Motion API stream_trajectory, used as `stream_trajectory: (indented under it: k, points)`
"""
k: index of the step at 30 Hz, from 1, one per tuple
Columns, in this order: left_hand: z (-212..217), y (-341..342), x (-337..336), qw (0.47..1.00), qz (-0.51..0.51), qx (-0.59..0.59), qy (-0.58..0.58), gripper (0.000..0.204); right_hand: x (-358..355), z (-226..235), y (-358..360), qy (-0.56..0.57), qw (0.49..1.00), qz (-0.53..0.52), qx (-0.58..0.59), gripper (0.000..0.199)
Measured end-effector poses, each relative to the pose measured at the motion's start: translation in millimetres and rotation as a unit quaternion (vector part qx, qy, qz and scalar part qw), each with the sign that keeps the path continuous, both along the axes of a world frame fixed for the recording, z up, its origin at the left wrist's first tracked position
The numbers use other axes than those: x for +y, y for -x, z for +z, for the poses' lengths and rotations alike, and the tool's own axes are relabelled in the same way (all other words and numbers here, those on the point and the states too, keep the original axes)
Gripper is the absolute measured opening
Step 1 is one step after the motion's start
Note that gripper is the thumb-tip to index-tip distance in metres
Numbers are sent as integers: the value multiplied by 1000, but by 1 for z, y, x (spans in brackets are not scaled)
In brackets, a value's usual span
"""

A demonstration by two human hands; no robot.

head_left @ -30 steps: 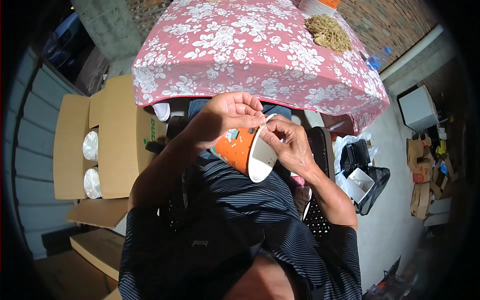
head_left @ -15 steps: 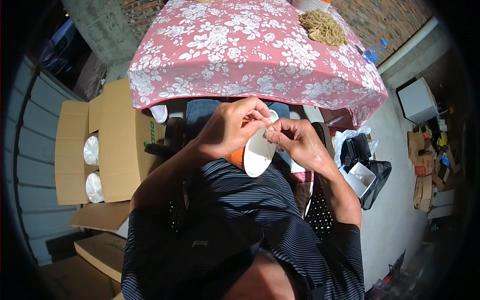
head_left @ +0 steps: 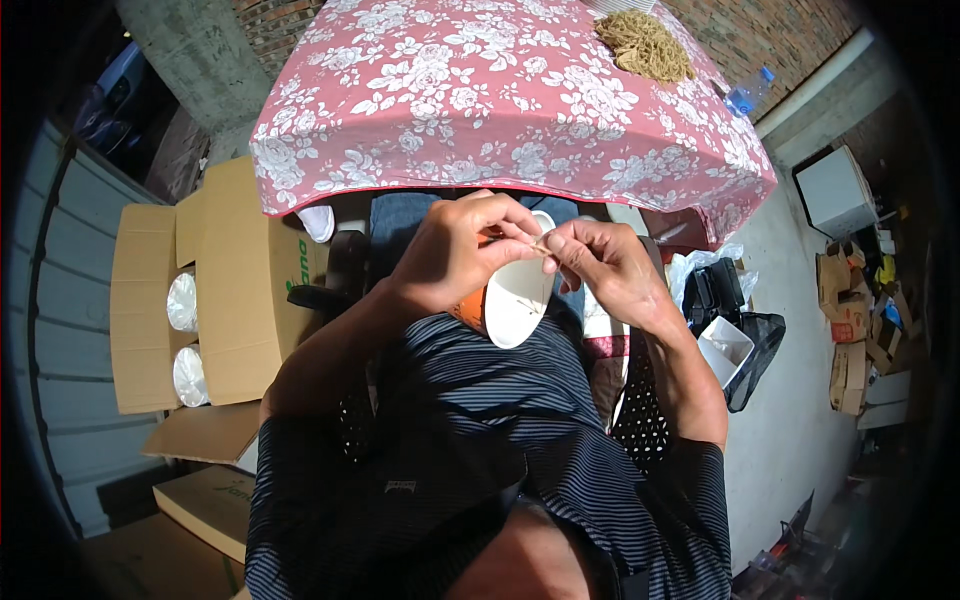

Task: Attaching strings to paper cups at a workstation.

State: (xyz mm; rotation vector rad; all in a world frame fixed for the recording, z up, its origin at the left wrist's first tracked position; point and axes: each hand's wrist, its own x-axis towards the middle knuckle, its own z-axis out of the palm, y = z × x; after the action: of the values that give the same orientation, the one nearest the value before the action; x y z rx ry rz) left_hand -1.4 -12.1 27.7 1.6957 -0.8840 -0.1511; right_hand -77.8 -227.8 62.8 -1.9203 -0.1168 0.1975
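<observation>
Above my lap is a paper cup (head_left: 518, 303), orange outside and white inside, tilted so that its oval mouth faces up and to the right. My left hand (head_left: 452, 250) is closed on its far left side, thumb and fingertips pinched at the rim. Opposite it, my right hand (head_left: 612, 272) pinches a thin tan string (head_left: 541, 246) by the far part of the rim. The fingertips of both hands nearly meet there. Thin string-like lines show against the white inside. My fingers hide where the string meets the cup.
Ahead stands a table with a pink floral cloth (head_left: 440, 110); on it lie a bundle of tan string (head_left: 645, 47), a plastic bottle (head_left: 750, 93) and stacked white containers (head_left: 625, 6). Open cardboard boxes (head_left: 240, 290) are at my left. Bags and a white bin (head_left: 725, 348) sit at right.
My right hand has shifted slightly right, away from the rim, and turned, its fingers still pinched. The cup has moved slightly, showing more of its white inside. My left hand keeps its grip.
</observation>
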Motion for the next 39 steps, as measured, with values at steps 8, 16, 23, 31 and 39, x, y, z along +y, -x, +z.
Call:
stream_trajectory:
  k: [8, 16, 23, 31, 39]
  points:
    - [5, -7, 4, 989, -55, 128, 39, 20, 9, -3, -4, -51, 998, -35, 5, 25]
    - [-8, -8, 5, 983, -39, 164, 71, 17, 14, -13, -8, -29, 997, -68, -12, 20]
    - [-6, 3, 0, 997, 68, 27, -15, 11, 11, -31, -8, -66, 995, -44, -53, 12]
    - [-5, 6, -1, 972, 102, -212, -18, 15, 16, -16, -5, -64, 995, -66, -40, 16]
    - [-11, 7, -3, 945, 113, -306, 2, 25, 19, -23, -6, -102, 990, -99, -26, 15]
